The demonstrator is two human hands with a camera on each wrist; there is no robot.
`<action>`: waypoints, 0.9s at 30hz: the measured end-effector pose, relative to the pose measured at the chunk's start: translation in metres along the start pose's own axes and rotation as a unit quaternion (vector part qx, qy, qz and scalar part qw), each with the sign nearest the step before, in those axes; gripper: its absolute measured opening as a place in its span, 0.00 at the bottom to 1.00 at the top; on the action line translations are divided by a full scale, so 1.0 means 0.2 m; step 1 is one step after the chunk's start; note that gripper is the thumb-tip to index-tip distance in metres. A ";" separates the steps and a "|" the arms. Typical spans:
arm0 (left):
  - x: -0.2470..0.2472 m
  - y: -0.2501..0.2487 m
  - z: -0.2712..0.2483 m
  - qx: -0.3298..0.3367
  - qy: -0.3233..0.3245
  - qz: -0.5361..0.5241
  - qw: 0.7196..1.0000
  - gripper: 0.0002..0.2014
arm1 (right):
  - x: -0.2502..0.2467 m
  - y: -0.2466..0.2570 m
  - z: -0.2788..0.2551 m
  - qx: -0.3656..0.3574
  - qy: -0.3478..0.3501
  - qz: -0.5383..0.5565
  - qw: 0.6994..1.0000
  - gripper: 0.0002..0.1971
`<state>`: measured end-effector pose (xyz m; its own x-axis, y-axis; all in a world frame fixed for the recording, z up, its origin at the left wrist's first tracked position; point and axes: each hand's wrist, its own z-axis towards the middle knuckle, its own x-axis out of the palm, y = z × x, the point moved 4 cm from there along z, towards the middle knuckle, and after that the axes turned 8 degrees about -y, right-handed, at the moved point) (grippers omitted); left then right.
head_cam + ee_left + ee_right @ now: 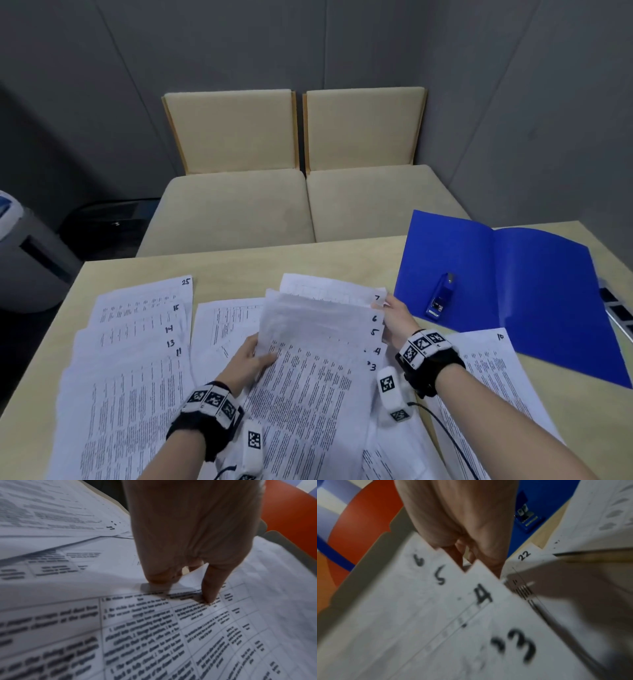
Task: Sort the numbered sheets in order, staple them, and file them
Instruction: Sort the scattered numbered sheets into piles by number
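Currently the fanned stack (318,346), with corner numbers 3 to 7 showing, is lifted slightly above the bench (239,263), held at both side edges. The right hand (397,320) pinches the numbered right edge near sheets 5 and 6; the left hand (248,359) pinches the left edge, thumb on top. Risk: both grips are shallow edge pinches, so a loose sheet could slip out or the fan could collapse, losing the order. Loose sheets lying beneath could also be caught up with the stack. The stapler (442,296) rests on the open blue folder (548,291), beyond the right hand.
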<state>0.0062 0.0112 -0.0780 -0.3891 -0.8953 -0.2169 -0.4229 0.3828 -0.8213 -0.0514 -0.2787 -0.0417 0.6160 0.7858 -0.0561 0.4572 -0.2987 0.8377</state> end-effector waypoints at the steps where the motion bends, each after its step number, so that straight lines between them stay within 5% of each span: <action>1: 0.01 -0.01 0.01 -0.003 0.002 -0.001 1.000 0.21 | 0.01 0.00 -0.01 0.016 0.018 0.023 0.999 0.12; 8: 0.05 -0.05 0.05 0.051 -0.059 0.057 0.995 0.10 | 0.01 -0.03 0.00 0.056 0.031 0.071 0.995 0.09; 11: 0.03 -0.01 0.06 0.085 -0.105 0.106 0.985 0.10 | -0.05 -0.05 0.09 0.068 -0.061 0.055 0.994 0.09; 15: 0.02 0.01 0.06 0.101 -0.145 0.138 0.975 0.13 | -0.14 -0.02 0.26 -0.022 -0.209 -0.272 0.939 0.13; 17: 0.01 0.02 0.06 0.094 -0.143 0.130 0.977 0.13 | -0.12 0.00 0.28 -0.025 -0.192 -0.334 0.922 0.06; 21: -0.01 0.04 0.07 0.081 -0.134 0.115 0.981 0.13 | -0.08 -0.02 0.34 0.016 -0.189 -0.332 0.924 0.19; 27: -0.01 0.05 0.05 0.073 -0.143 0.086 0.983 0.21 | -0.08 -0.01 0.31 0.078 -0.157 -0.273 0.946 0.10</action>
<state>0.0114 0.0146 -0.0905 -0.1901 -0.8553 -0.4821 -0.2399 0.5166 -0.8219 -0.0220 -0.3246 -0.0762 0.4099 0.6529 -0.6370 0.8361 0.0103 0.5485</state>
